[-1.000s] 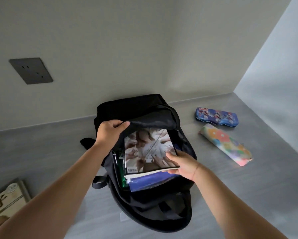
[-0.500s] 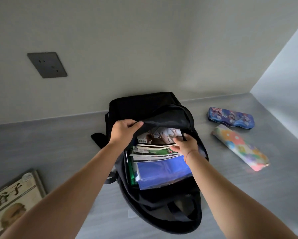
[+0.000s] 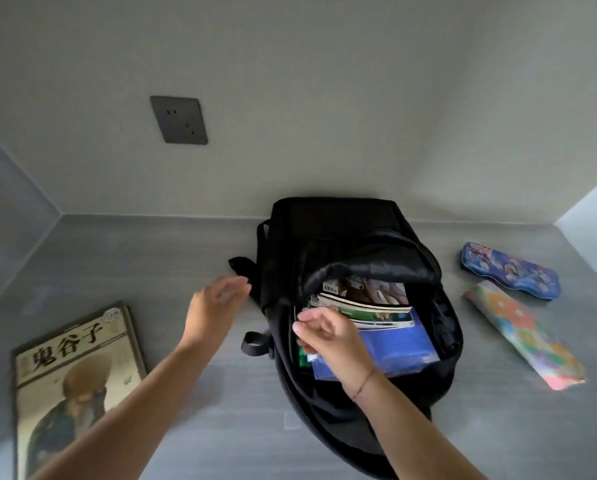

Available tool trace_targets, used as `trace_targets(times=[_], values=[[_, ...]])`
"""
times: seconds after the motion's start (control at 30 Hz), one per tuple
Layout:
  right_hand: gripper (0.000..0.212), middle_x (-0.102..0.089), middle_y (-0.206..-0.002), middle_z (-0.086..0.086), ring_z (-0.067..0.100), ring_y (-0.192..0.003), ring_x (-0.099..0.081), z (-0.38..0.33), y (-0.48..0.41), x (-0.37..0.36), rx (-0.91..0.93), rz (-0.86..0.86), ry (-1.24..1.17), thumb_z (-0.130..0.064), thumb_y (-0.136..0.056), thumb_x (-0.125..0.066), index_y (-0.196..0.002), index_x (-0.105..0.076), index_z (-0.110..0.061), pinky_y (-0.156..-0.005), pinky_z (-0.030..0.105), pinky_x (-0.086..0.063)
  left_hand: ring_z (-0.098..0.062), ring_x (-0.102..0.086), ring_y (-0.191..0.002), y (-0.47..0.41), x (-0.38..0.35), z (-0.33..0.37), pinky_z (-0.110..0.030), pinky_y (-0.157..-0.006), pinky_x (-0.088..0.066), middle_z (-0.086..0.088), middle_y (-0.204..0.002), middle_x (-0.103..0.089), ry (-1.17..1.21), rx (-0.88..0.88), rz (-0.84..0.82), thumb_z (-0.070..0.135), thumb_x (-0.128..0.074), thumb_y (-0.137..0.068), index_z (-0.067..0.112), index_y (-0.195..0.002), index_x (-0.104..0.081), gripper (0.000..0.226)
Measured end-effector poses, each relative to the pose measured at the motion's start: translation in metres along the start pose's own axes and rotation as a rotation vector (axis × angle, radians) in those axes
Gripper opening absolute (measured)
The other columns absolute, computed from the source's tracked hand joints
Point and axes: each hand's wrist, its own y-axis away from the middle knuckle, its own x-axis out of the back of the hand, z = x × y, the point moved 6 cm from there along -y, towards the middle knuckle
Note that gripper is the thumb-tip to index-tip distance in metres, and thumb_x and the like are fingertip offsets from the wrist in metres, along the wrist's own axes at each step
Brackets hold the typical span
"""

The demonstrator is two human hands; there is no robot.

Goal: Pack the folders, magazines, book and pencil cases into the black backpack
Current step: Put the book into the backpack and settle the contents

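Observation:
The black backpack (image 3: pixel 328 233) lies unzipped on the grey surface. Inside it I see stacked magazines (image 3: pixel 369 308), a blue folder (image 3: pixel 397 344) and a green edge at the left. My right hand (image 3: pixel 328 336) hovers over the opening's left side, fingers loosely curled and holding nothing. My left hand (image 3: pixel 214 306) is off the bag, just left of it, fingers spread and blurred. A book (image 3: pixel 79 379) with a bearded figure on its cover lies at the far left. Two pencil cases lie right of the bag: a blue tin (image 3: pixel 511 270) and a colourful pouch (image 3: pixel 525 334).
A pale wall with a dark socket plate (image 3: pixel 179 120) rises close behind the backpack. Side walls close in at the left and right. A backpack strap (image 3: pixel 240 265) sticks out near my left hand.
My left hand let go of the backpack's flap and moved left toward the book. My right hand released the magazine, which now sits inside the bag, and drew back. The view swung left.

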Motion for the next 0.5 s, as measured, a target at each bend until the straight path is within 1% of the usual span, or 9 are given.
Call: trace_targets(times=[0.07,0.13,0.2,0.27,0.3,0.33,0.4,0.43,0.5], values=[[0.009,-0.065,-0.082,0.009,0.018,-0.071,-0.060,0.002,-0.013,-0.059,-0.013,-0.109,0.033,-0.012,-0.082,-0.069,-0.087,-0.063,-0.015,-0.070,0.031,-0.052,-0.005,-0.064,-0.083,0.006,0.042,-0.037,-0.018,-0.072,-0.043,0.008,-0.091,-0.071,-0.036,0.080,0.088,0.024,-0.067,-0.084,0.024,-0.094,-0.071,0.010],[0.011,-0.064,-0.082,0.007,0.011,-0.066,-0.057,0.012,-0.026,-0.112,-0.041,-0.183,0.077,-0.015,-0.081,-0.071,-0.087,-0.062,-0.016,-0.066,0.023,-0.048,-0.017,-0.065,-0.090,0.015,0.084,-0.071,-0.028,-0.076,-0.044,0.002,-0.094,-0.071,-0.031,0.165,0.163,0.018,-0.067,-0.085,0.021,-0.095,-0.071,0.011],[0.018,-0.066,-0.084,0.002,0.003,-0.063,-0.056,0.023,-0.035,-0.158,-0.069,-0.226,0.159,-0.021,-0.079,-0.073,-0.093,-0.064,-0.013,-0.059,0.014,-0.045,-0.023,-0.067,-0.088,0.030,0.124,-0.101,-0.030,-0.073,-0.044,-0.004,-0.091,-0.072,-0.035,0.247,0.240,0.015,-0.066,-0.085,0.022,-0.091,-0.070,0.010],[0.032,-0.069,-0.093,0.003,0.004,-0.070,-0.059,0.033,-0.040,-0.195,-0.083,-0.261,0.268,-0.028,-0.077,-0.075,-0.103,-0.065,-0.010,-0.060,0.009,-0.045,-0.020,-0.069,-0.074,0.050,0.160,-0.130,-0.026,-0.060,-0.046,-0.010,-0.086,-0.073,0.027,0.353,0.330,0.017,-0.066,-0.085,0.018,-0.095,-0.071,0.012],[0.037,-0.070,-0.101,0.006,0.008,-0.078,-0.062,0.037,-0.041,-0.212,-0.083,-0.275,0.330,-0.030,-0.077,-0.075,-0.107,-0.064,-0.009,-0.066,0.010,-0.046,-0.013,-0.067,-0.067,0.061,0.176,-0.143,-0.023,-0.056,-0.046,-0.008,-0.087,-0.073,0.035,0.401,0.368,0.021,-0.066,-0.084,0.019,-0.098,-0.071,0.015],[0.042,-0.069,-0.108,0.008,0.013,-0.089,-0.063,0.041,-0.041,-0.226,-0.085,-0.285,0.388,-0.032,-0.077,-0.074,-0.111,-0.063,-0.009,-0.075,0.014,-0.048,-0.010,-0.065,-0.069,0.072,0.191,-0.154,-0.022,-0.057,-0.047,-0.004,-0.092,-0.072,0.003,0.428,0.397,0.025,-0.066,-0.082,0.021,-0.100,-0.071,0.019],[0.052,-0.064,-0.120,0.009,0.021,-0.108,-0.060,0.049,-0.042,-0.250,-0.104,-0.298,0.488,-0.036,-0.078,-0.072,-0.119,-0.058,-0.008,-0.089,0.025,-0.046,-0.020,-0.064,-0.088,0.090,0.216,-0.174,-0.029,-0.072,-0.050,-0.005,-0.107,-0.068,-0.067,0.474,0.437,0.026,-0.065,-0.083,0.019,-0.105,-0.070,0.024],[0.056,-0.061,-0.125,0.008,0.023,-0.113,-0.058,0.053,-0.042,-0.260,-0.120,-0.302,0.531,-0.038,-0.079,-0.071,-0.123,-0.055,-0.008,-0.092,0.026,-0.044,-0.025,-0.063,-0.095,0.098,0.225,-0.182,-0.033,-0.079,-0.051,-0.009,-0.113,-0.066,-0.062,0.498,0.461,0.022,-0.064,-0.086,0.016,-0.110,-0.068,0.025],[0.060,-0.057,-0.131,0.009,0.025,-0.119,-0.054,0.060,-0.042,-0.273,-0.157,-0.297,0.581,-0.039,-0.080,-0.070,-0.128,-0.050,-0.010,-0.096,0.030,-0.044,-0.030,-0.061,-0.102,0.113,0.235,-0.195,-0.039,-0.085,-0.051,-0.012,-0.117,-0.062,0.006,0.562,0.510,0.016,-0.062,-0.088,0.008,-0.117,-0.062,0.030]])
